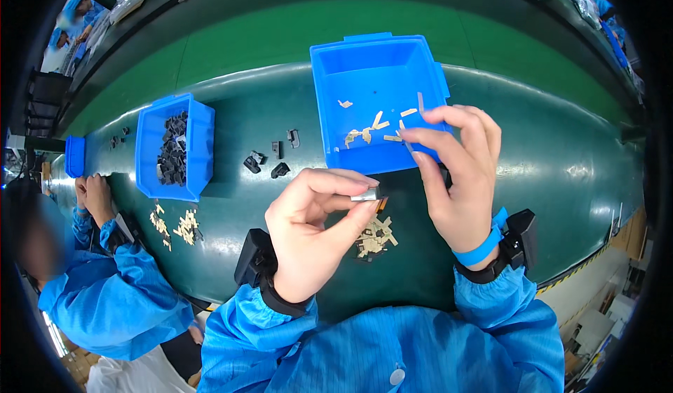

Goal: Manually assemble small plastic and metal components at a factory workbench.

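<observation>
My left hand (308, 228) is closed in a pinch around a small silver-and-dark part (365, 195), held above the table. Most of that part's underside is hidden by the thumb and fingers. Over the near right corner of a large blue bin (384, 41), my right hand (459, 169) has its fingers apart and curved. A thin pale strip (420, 101) stands by its index fingertip; whether it sticks to the finger, I cannot tell. Inside the bin lie several cream-coloured strips (379, 121). Below the left fingertips is a pile of cream strips (378, 237) on the green table.
Small black parts (279, 169) lie left of the large bin. Farther left, a second blue bin (203, 148) holds many black pieces, with cream strips (187, 226) before it. A co-worker's hands (97, 195) rest by a small blue bin (74, 156) at the far left.
</observation>
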{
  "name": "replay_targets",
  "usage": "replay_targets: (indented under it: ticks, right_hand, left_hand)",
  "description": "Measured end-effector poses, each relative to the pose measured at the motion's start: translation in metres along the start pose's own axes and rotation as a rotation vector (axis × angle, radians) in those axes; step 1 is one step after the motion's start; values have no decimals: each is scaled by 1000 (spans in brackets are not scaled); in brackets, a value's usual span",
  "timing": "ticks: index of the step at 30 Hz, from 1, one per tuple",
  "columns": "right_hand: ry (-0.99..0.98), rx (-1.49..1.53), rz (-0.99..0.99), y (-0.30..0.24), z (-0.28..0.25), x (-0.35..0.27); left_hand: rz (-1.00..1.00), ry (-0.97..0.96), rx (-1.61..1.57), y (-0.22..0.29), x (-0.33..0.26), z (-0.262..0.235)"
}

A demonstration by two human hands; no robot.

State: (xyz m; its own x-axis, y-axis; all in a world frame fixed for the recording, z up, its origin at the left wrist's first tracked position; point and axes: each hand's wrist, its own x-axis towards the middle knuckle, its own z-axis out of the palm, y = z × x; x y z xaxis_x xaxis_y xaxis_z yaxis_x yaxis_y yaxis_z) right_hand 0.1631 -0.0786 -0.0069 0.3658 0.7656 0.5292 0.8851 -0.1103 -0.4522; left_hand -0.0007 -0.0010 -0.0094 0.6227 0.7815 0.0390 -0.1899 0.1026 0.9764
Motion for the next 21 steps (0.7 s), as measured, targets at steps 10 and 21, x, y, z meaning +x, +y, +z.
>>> replay_targets:
  ticks: [10,21]
  right_hand:
    - [-165,489,44,-11,-22,-11]
    - [-476,1279,434,-9,-10,-27]
  left_hand:
    - [-112,-24,-329,-3,0,0]
    - [-27,-124,-14,-1,-6,2]
